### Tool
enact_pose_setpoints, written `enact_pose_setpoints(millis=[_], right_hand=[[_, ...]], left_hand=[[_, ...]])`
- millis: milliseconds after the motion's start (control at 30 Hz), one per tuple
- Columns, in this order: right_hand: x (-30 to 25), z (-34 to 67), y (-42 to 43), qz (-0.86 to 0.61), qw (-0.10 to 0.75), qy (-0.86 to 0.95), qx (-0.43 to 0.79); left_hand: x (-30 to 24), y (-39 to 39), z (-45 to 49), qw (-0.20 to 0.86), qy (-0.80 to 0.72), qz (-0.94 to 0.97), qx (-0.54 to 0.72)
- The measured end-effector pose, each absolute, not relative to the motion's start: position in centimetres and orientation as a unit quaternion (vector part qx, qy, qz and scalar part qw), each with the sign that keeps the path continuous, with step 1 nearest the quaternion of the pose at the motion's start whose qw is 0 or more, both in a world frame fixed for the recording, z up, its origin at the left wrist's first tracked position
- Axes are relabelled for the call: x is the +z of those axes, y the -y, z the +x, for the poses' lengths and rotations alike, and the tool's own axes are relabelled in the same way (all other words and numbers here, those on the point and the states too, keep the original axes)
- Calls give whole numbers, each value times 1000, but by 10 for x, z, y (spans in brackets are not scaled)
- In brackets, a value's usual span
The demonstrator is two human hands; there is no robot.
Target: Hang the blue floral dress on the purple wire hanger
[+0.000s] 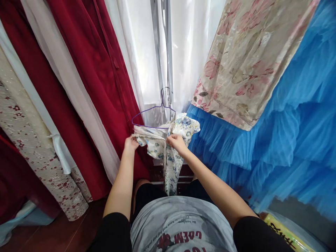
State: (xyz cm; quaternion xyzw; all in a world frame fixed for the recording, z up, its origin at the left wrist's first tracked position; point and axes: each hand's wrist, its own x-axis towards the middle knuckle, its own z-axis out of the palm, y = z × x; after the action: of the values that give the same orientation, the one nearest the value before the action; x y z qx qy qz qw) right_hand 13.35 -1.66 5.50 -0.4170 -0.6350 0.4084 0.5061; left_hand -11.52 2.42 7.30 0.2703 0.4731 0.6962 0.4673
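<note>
A white garment with a blue floral print hangs partly over a purple wire hanger. My left hand pinches the garment's left edge just below the hanger's left corner. Near the middle, my right hand is closed on the garment's cloth. The garment's right part is draped over the hanger's right arm, which it hides. A long part of the cloth hangs down between my legs. The hanger's hook meets grey straps that hang from above.
Dark red cloth and pale lengths hang on the left. A white curtain is behind the hanger. Floral beige fabric and ruffled blue tulle hang on the right. A yellow package lies at lower right.
</note>
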Motion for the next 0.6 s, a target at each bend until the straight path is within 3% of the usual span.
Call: enact_pose_setpoints(millis=[167, 333, 433, 533, 600], right_hand=[[21, 164, 25, -445, 421, 698, 370], [11, 199, 44, -402, 286, 784, 376], [20, 195, 60, -300, 310, 786, 442], [34, 188, 75, -279, 409, 680, 541], [47, 193, 85, -289, 457, 588, 602]], left_hand=[[16, 2, -60, 615, -455, 335, 550], [36, 33, -16, 669, -351, 434, 491], [62, 52, 10, 576, -305, 586, 481], [75, 65, 27, 407, -313, 711, 481], [73, 70, 30, 373, -325, 747, 444]])
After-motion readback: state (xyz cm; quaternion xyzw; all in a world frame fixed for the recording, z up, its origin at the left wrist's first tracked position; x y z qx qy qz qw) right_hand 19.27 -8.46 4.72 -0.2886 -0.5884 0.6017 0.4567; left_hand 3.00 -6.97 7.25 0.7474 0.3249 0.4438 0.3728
